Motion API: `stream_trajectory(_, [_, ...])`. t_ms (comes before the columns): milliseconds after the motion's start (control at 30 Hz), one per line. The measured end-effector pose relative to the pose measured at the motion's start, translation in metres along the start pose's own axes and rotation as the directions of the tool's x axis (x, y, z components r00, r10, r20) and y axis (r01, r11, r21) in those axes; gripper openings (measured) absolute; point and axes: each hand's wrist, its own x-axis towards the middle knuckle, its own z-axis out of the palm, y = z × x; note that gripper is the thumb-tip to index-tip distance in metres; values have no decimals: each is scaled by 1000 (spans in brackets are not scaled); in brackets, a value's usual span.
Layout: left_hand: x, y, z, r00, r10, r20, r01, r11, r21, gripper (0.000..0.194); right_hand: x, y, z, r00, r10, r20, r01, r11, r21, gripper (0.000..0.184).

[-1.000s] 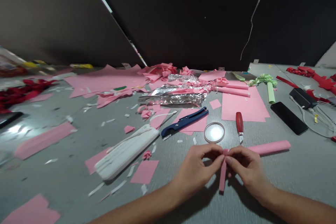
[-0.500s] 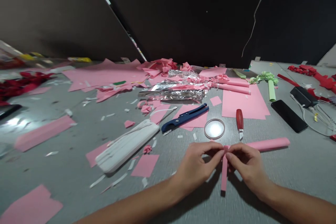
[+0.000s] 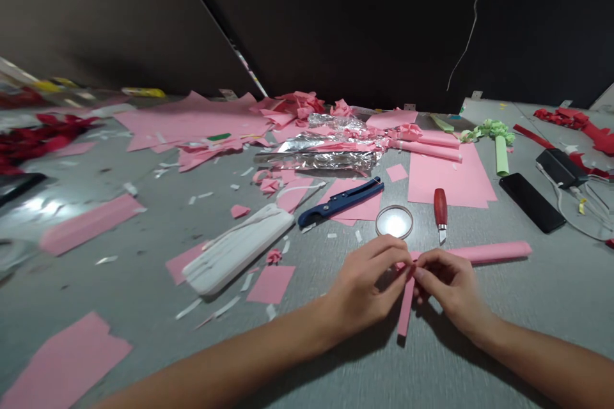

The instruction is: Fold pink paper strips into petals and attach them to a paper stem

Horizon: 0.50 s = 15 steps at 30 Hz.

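Note:
Low over the grey table, my left hand and my right hand meet with their fingertips pinched together. Between them is a narrow pink paper strip, its free end hanging toward me. Both hands are closed on its upper end, where the fingers partly hide the paper. A pink paper roll lies just behind my right hand and points right. Beyond the fingertips sit a thin brown ring and a short knife with a red handle, its blade toward me.
A blue cutting tool and a white block lie to the left. Pink sheets, crinkled foil and paper scraps cover the back. A black phone, a charger and a green paper flower are at right.
My left fingers have shifted on the strip, and its lower end has swung a little left. The whole scene sits slightly higher in view.

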Motion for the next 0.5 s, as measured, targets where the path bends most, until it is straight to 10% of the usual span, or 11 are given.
stream_trajectory(267, [-5, 0, 1, 998, 16, -59, -15, 1000, 13, 10, 0, 1, 0, 998, 32, 45, -35, 997, 74, 36])
stream_trajectory(500, [0, 5, 1, 942, -334, 23, 330, 914, -237, 17, -1, 3, 2, 998, -34, -57, 33, 999, -18, 31])
